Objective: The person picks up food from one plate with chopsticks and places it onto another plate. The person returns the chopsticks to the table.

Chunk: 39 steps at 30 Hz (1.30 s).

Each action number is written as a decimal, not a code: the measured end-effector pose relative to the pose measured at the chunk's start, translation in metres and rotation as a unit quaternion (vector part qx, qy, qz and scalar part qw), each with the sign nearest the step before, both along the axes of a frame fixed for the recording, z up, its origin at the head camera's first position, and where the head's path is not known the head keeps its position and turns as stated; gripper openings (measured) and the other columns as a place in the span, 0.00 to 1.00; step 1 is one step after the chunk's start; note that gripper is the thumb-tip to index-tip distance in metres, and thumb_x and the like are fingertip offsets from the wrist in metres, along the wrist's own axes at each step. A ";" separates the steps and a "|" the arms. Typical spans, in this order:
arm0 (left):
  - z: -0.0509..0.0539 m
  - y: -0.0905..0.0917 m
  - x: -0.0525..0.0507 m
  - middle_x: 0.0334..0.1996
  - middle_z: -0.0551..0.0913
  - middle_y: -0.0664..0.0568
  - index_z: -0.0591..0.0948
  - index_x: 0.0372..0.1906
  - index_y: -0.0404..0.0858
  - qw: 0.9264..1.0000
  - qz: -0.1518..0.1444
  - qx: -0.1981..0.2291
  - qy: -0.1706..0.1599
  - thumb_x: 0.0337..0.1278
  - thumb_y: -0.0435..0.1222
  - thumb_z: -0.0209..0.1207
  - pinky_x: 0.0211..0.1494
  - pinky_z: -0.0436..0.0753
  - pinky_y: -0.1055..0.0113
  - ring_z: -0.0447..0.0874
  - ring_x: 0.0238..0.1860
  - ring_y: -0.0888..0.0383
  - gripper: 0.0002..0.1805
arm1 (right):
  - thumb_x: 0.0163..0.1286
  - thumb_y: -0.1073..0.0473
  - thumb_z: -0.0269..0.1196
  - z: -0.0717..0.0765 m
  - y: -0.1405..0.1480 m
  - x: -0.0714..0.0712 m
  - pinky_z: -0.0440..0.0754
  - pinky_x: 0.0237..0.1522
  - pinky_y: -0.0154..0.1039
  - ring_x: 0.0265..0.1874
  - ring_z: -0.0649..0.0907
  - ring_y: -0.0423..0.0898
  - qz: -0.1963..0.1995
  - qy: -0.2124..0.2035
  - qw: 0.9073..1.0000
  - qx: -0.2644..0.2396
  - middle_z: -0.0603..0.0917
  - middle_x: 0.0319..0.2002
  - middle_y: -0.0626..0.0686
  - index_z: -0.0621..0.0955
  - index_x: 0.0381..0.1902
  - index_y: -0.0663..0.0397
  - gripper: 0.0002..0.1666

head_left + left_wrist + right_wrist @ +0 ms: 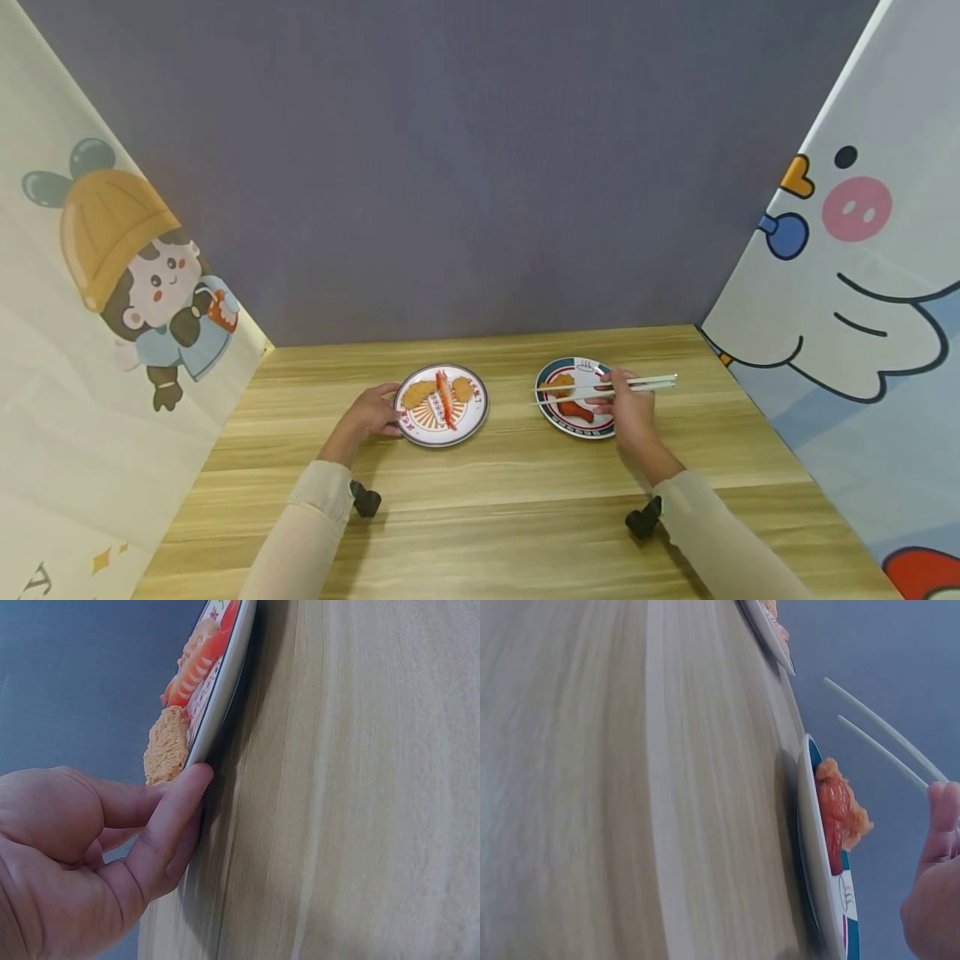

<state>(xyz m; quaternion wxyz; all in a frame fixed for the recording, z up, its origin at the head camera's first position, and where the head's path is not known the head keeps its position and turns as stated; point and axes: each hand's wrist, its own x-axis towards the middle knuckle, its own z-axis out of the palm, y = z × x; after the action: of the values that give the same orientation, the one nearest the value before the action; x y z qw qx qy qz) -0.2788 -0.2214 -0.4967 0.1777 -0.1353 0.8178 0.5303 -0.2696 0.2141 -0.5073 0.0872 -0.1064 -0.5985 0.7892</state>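
Note:
My left hand [369,414] grips the left edge of a round white plate [468,422] with a red printed pattern. Two breaded fried pieces [417,393] lie on that plate, with a red-and-white striped shrimp [196,673] between them. In my right hand [633,414] is a pair of white chopsticks [660,379], their tips apart and pointing left above a second plate [585,365] with a dark teal rim. This second plate holds a glossy reddish-brown drumstick [576,411] and a crumbly golden fried piece [559,382]. From the right wrist view, the chopsticks touch no food.
Both plates stand on a wood-grain table [480,517], side by side with a gap between them. A grey-blue panel [480,167] rises behind the table. Cartoon-printed white sheets hang along the left [60,333] and right [900,75] sides.

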 end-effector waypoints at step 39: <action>0.004 0.002 0.004 0.63 0.72 0.27 0.61 0.79 0.37 1.000 0.000 -0.011 0.005 0.66 0.20 0.54 0.35 0.94 0.62 0.84 0.32 0.54 0.37 | 0.80 0.57 0.53 0.009 -0.097 -0.016 0.85 0.12 0.32 0.17 0.88 0.44 0.055 0.044 0.998 0.000 0.87 0.28 0.57 0.76 0.45 0.78 0.22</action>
<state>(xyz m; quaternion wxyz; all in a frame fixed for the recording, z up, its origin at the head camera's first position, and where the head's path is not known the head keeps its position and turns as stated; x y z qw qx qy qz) -0.2749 -0.2195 -0.4927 0.1721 -0.1348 0.8243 0.5222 -0.2857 0.1172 -0.4986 0.0699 -0.0388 -0.5990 0.7968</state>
